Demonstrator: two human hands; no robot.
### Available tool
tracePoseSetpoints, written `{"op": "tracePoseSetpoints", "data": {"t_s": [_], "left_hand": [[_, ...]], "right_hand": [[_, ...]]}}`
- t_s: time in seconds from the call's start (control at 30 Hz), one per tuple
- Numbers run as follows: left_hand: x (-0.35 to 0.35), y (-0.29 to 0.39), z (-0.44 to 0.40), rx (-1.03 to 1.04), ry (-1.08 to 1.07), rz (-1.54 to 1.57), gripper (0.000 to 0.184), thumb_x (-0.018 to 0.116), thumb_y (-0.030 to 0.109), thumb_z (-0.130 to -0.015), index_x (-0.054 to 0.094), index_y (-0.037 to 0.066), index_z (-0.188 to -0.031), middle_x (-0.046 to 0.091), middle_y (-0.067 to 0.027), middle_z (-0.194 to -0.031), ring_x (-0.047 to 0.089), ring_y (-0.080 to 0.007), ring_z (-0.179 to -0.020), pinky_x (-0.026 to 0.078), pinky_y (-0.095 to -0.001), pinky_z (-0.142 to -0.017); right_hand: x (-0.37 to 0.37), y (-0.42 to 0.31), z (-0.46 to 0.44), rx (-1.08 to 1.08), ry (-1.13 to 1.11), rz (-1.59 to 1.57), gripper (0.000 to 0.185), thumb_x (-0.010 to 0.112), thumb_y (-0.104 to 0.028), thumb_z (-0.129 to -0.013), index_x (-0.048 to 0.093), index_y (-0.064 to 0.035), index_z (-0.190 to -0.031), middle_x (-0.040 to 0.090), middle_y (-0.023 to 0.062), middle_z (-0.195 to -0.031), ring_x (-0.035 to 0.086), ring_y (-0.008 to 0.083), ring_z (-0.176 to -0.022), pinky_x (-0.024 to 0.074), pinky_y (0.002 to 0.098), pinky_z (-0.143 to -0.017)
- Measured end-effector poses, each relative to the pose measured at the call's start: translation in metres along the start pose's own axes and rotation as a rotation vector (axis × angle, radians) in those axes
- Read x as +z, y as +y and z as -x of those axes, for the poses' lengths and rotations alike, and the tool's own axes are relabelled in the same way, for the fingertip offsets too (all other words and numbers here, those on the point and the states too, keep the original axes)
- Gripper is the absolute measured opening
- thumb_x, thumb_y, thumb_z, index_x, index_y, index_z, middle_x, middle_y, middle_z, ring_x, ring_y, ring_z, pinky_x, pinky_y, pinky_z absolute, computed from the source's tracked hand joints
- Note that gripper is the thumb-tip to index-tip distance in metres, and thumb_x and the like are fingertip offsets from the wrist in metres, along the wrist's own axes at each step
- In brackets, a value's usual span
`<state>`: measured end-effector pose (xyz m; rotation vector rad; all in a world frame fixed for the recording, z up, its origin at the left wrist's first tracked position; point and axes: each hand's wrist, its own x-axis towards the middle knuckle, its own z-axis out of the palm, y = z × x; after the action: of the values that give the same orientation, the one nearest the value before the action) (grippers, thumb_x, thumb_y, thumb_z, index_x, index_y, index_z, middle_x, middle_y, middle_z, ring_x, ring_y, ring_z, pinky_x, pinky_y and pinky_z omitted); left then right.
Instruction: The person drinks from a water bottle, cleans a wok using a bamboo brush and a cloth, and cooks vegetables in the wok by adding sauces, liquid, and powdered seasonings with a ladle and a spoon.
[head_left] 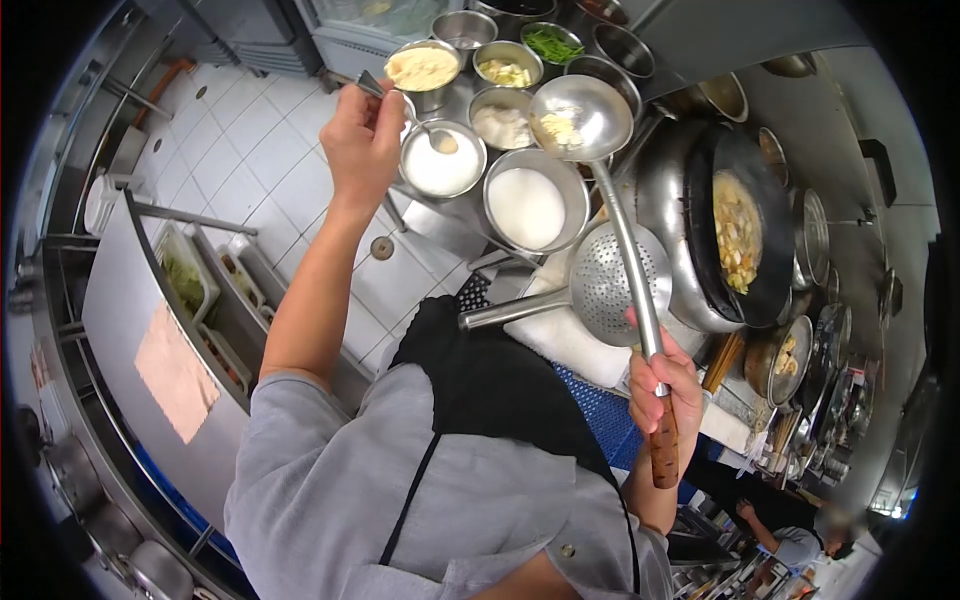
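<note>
My left hand [362, 135] is closed round the handle of a metal spoon [412, 117]. The spoon's tip is in or just over a steel bowl of white powder or granules [437, 172]. My right hand [668, 392] grips a long ladle [625, 230] by its wooden handle. Some chopped pale yellow bits [560, 129] lie in the ladle's cup, which is held above the ingredient containers. Under the ladle's shaft is a perforated strainer [600, 290], lying on a white cloth. Close to the ladle stands a larger steel pot of white contents [528, 207].
On the right, a black wok [775, 240] holds food pieces in liquid. Steel containers of chopped greens [551, 45] and a yellowish mixture [423, 68] stand at the top. A counter with trays [200, 280] is at left. Another person [780, 530] is at the lower right.
</note>
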<state>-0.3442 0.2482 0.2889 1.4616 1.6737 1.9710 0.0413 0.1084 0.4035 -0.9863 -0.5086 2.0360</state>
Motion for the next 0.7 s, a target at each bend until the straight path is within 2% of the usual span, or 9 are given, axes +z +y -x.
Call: {"op": "tracePoseSetpoints", "data": {"t_s": [0.03, 0.17, 0.27, 0.3, 0.4, 0.53, 0.63, 0.7], "left_hand": [[-0.005, -0.003, 0.007, -0.049, -0.016, -0.03, 0.01, 0.065, 0.005, -0.093, 0.064, -0.002, -0.1, 0.068, -0.005, -0.079, 0.065, -0.0078, -0.069, 0.055, -0.0229, -0.063], [-0.007, -0.007, 0.02, 0.011, -0.021, -0.098, 0.009, 0.066, 0.006, -0.092, 0.064, -0.001, -0.098, 0.068, -0.004, -0.078, 0.065, -0.0067, -0.069, 0.055, -0.0221, -0.062], [-0.001, -0.009, 0.025, 0.071, -0.015, -0.032, 0.01, 0.07, 0.005, -0.087, 0.064, 0.001, -0.094, 0.069, -0.0078, -0.077, 0.067, -0.0136, -0.064, 0.052, -0.0267, -0.059], [-0.003, -0.006, 0.026, 0.1, -0.069, -0.102, 0.011, 0.071, 0.005, -0.087, 0.063, 0.0, -0.093, 0.07, -0.0099, -0.077, 0.069, -0.0178, -0.066, 0.053, -0.0284, -0.06], [0.004, -0.017, 0.034, 0.112, -0.115, -0.042, 0.011, 0.07, 0.005, -0.087, 0.062, 0.0, -0.093, 0.069, -0.0104, -0.075, 0.069, -0.0197, -0.065, 0.053, -0.0289, -0.06], [0.012, -0.027, 0.043, 0.004, -0.147, 0.029, 0.009, 0.068, 0.005, -0.088, 0.062, -0.002, -0.093, 0.07, -0.0102, -0.075, 0.069, -0.0162, -0.065, 0.053, -0.0277, -0.059], [0.016, -0.033, 0.043, -0.236, -0.114, 0.127, 0.009, 0.064, 0.004, -0.092, 0.062, -0.004, -0.094, 0.068, -0.0096, -0.077, 0.068, -0.0126, -0.066, 0.057, -0.0264, -0.06], [0.017, -0.039, 0.038, -0.381, -0.09, 0.144, 0.01, 0.063, 0.005, -0.092, 0.062, -0.005, -0.094, 0.068, -0.0102, -0.077, 0.067, -0.0136, -0.065, 0.057, -0.0267, -0.058]], "right_hand": [[-0.001, 0.001, 0.0, 0.006, 0.008, 0.01, 0.058, 0.054, -0.007, -0.095, 0.031, 0.0064, -0.146, 0.052, 0.0091, -0.071, 0.05, 0.0108, -0.041, 0.0432, 0.0249, -0.032], [-0.002, 0.002, 0.0, 0.002, 0.014, 0.044, 0.059, 0.055, -0.007, -0.095, 0.031, 0.0065, -0.146, 0.052, 0.009, -0.07, 0.05, 0.0109, -0.041, 0.0431, 0.0248, -0.032], [0.0, 0.004, 0.0, -0.006, -0.001, 0.037, 0.059, 0.055, -0.007, -0.094, 0.031, 0.0069, -0.146, 0.052, 0.009, -0.07, 0.049, 0.011, -0.04, 0.0426, 0.0246, -0.031], [0.001, 0.004, 0.001, -0.012, -0.003, 0.031, 0.059, 0.055, -0.007, -0.094, 0.031, 0.007, -0.146, 0.052, 0.0089, -0.07, 0.049, 0.011, -0.04, 0.0424, 0.0246, -0.031], [0.003, 0.005, 0.004, -0.021, -0.004, 0.061, 0.06, 0.056, -0.007, -0.093, 0.031, 0.0077, -0.146, 0.052, 0.0088, -0.069, 0.048, 0.0107, -0.039, 0.0418, 0.0244, -0.031], [0.004, 0.006, 0.009, -0.031, -0.019, 0.065, 0.06, 0.056, -0.006, -0.093, 0.031, 0.0081, -0.146, 0.052, 0.0087, -0.068, 0.049, 0.0107, -0.039, 0.0413, 0.0245, -0.031], [0.005, 0.008, 0.01, -0.041, -0.011, 0.078, 0.06, 0.056, -0.006, -0.093, 0.031, 0.0079, -0.146, 0.052, 0.0087, -0.068, 0.048, 0.0108, -0.039, 0.0413, 0.0244, -0.031], [0.006, 0.008, 0.01, -0.039, 0.005, 0.1, 0.06, 0.056, -0.007, -0.093, 0.031, 0.0076, -0.146, 0.052, 0.0086, -0.068, 0.048, 0.0109, -0.039, 0.0416, 0.0241, -0.031]]}}
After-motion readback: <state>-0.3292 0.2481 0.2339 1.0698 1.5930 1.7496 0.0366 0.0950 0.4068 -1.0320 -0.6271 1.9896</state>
